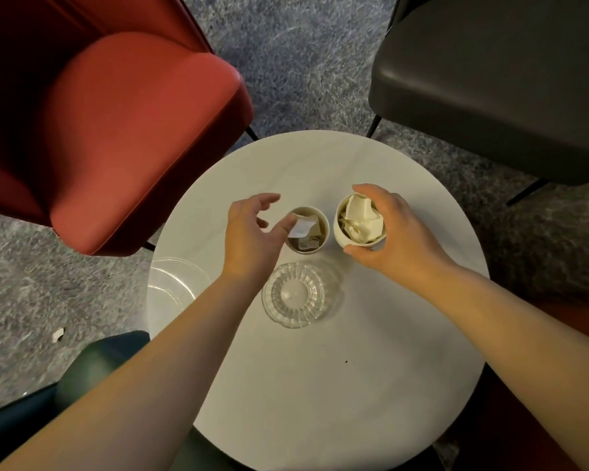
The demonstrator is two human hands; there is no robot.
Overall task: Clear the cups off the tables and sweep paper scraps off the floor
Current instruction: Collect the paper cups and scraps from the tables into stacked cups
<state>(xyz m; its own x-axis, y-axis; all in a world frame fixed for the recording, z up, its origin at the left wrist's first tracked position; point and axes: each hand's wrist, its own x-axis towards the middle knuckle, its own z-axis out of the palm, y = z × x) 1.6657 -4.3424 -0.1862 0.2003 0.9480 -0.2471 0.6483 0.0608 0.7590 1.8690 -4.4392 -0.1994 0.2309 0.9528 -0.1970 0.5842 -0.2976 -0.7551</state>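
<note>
- Cup-clearing step: right hand [393,232] grips paper-stuffed cup [359,222] on round table [320,385].
- Left hand [252,232], fingers spread, empty, beside second cup [307,231].
- Next likely: grasp second cup, lift both.

Round white table [371,385] carries two paper cups [308,231], side by side, and a clear glass dish [293,294] just nearer. Grey carpet [303,62] bears paper scraps [58,334], lower left.
</note>
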